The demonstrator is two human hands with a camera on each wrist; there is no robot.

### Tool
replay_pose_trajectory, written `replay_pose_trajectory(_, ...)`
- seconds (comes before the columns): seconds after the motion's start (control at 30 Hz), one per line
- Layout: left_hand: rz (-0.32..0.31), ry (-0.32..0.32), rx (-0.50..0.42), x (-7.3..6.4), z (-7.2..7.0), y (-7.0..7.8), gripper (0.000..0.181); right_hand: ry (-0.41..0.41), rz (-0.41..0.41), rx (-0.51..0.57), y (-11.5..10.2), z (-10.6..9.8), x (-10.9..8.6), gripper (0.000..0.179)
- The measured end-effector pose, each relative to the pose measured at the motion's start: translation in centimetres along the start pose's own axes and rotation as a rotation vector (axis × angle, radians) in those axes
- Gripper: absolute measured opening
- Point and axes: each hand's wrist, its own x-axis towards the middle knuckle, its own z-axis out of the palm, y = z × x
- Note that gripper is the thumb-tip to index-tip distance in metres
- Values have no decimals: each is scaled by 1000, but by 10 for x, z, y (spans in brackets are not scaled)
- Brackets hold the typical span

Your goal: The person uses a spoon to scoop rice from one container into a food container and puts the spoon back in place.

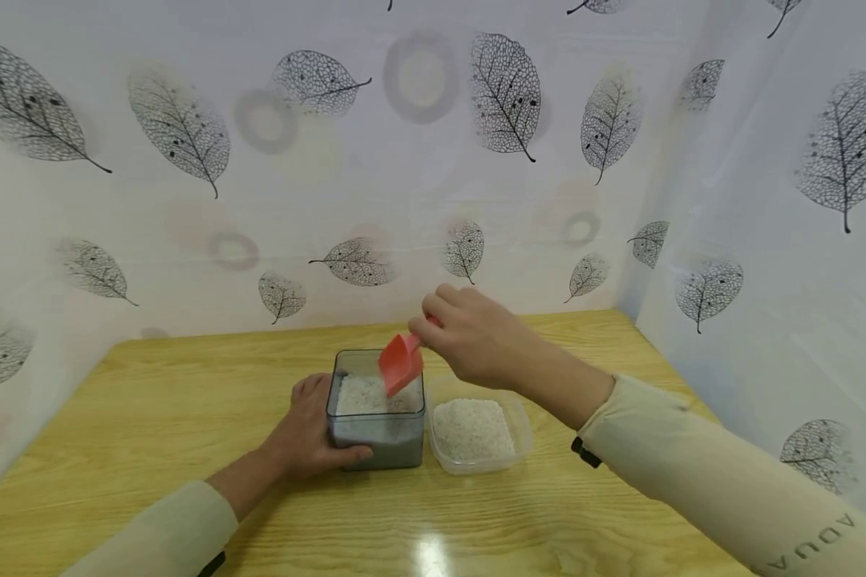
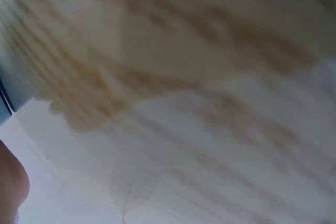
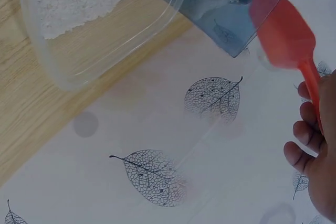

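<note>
- Where the red scoop [image 1: 402, 366] hangs, its blade tilts lip-down over the right part of the grey container's mouth; its handle runs up to the right.
- Right hand [image 1: 471, 335]: grip closed firmly, fingers curled round the scoop's handle, above the surface.
- Grey container [image 1: 377, 446], square, see-through: upright on the surface, holding white grains [image 1: 357, 394] below its rim.
- Left hand [image 1: 305, 437]: grip spread to the container's width, fingers along its left side, thumb across the lower front.
- Clear tub [image 1: 478, 466], low, rounded corners: just right of the grey container, holding a heap of white grains.
- Sleeves, pale, one per arm: right sleeve [image 1: 664, 445] lettered, black band [image 1: 586, 452] at its cuff.
- Surface [image 1: 505, 525]: yellow wood grain, light reflected near the front.
- Curtain [image 1: 418, 180], white: behind the surface and at its sides, printed with dark skeleton leaves and faint grey rings.
</note>
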Motion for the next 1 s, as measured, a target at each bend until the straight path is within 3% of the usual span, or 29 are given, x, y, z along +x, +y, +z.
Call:
replay_pose_trajectory(0.13, -24, -15, -3, -1, 1, 2, 105, -123, -15, -92, -7, -2, 5, 5)
replay_pose_trajectory(0.3, -42, -22, -6, -2, 1, 4, 106, -223, -14, -93, -15, 3, 8, 9)
replay_pose_trajectory(0.67, -25, -8, 0, -2, 2, 7, 107, -267, 0, -52, -24, 15, 1, 16)
replay_pose_trajectory(1.0, -38, -20, 5, -1, 2, 6, 107, -330, 93, 104, -32, 27, -8, 18)
